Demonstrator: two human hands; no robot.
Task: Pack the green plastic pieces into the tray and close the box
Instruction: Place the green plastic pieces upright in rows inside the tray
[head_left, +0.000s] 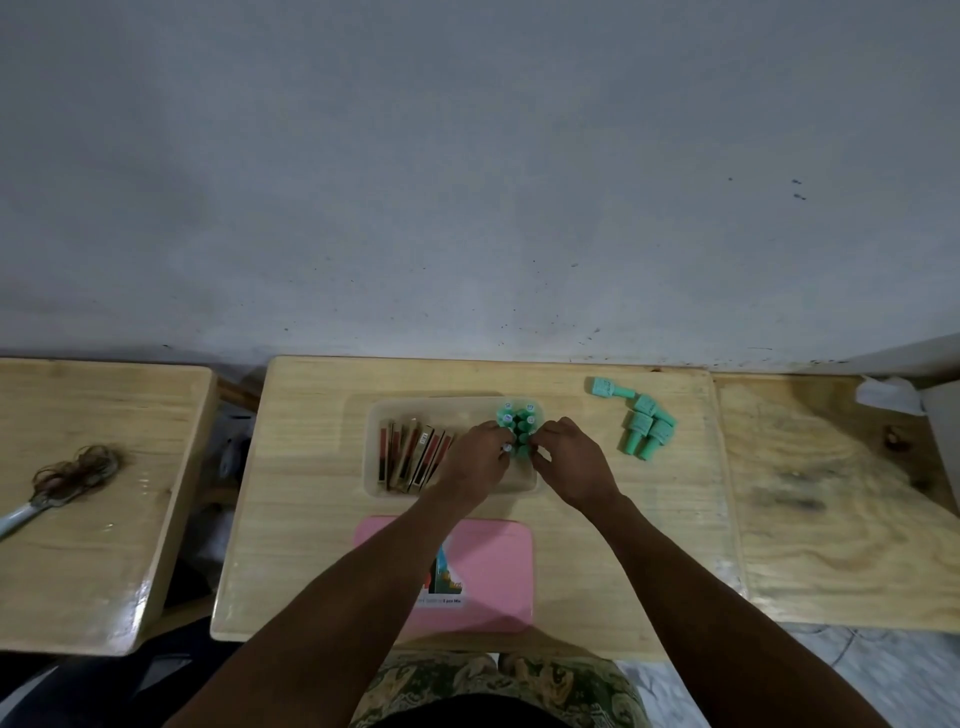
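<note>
Both hands work at the green pieces standing in the tray.

On the middle wooden table (311, 545), a translucent tray (447, 408) holds a row of flat red-and-tan cards (410, 457) in its left half and an upright cluster of green pieces (519, 421) in its far right corner. The left hand (475, 460) and the right hand (569, 462) meet at the near side of that cluster, fingers curled in and gripping it from left and right; the exact pieces pinched are too small to make out. More loose green pieces (647, 426) lie in a small heap on the table, to the right of the tray and well apart from it. A pink lid (498, 571) lies flat just near of the tray, partly under the forearms. A brush tangled with hair (67, 478) rests on the separate table at the left.
</note>
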